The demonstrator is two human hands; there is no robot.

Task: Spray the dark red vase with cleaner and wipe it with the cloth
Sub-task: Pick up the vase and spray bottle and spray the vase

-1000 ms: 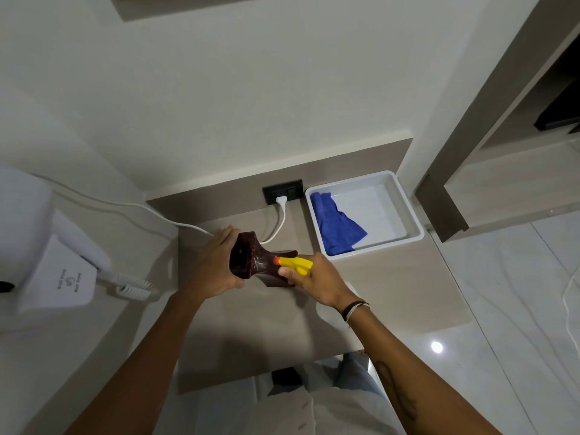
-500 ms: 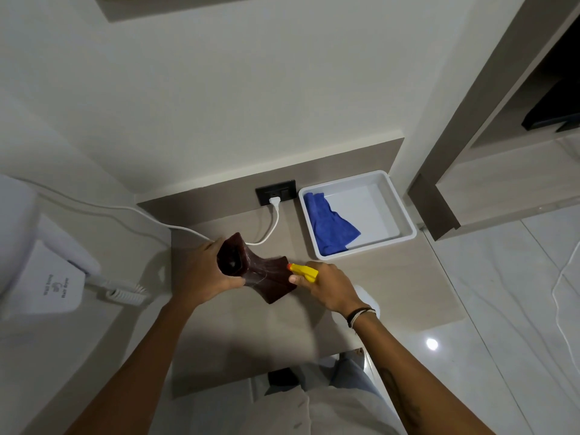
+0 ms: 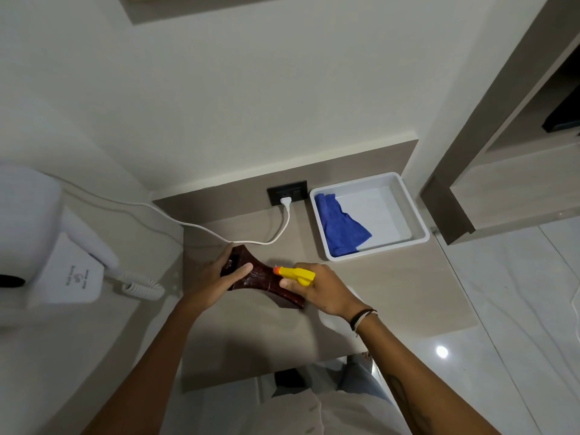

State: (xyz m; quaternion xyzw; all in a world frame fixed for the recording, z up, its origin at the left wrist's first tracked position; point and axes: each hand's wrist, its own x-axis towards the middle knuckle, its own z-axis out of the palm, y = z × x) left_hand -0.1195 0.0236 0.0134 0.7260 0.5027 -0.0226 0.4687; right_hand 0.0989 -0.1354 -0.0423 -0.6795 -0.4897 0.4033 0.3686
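Observation:
The dark red vase [image 3: 262,279] lies tilted on its side just above the beige counter [image 3: 392,293]. My left hand [image 3: 216,277] grips it at the flared mouth. My right hand [image 3: 320,291] holds a spray bottle with a yellow head [image 3: 296,274] and orange nozzle. The nozzle points left at the vase's narrow waist, almost touching it. The bottle's body is hidden under my hand. The blue cloth [image 3: 340,229] lies crumpled in the left half of a white tray [image 3: 417,221] at the back right of the counter.
A white cable [image 3: 219,235] runs across the counter's back to a plug in a black wall socket [image 3: 287,193]. A white wall-mounted hair dryer [image 3: 53,246] with a coiled cord hangs at the left. A wooden shelf unit [image 3: 502,189] stands right.
My left hand has turned the vase, bringing its mouth away from me and its body flatter. My right hand stays with the sprayer at the vase's waist. The view shifted slightly.

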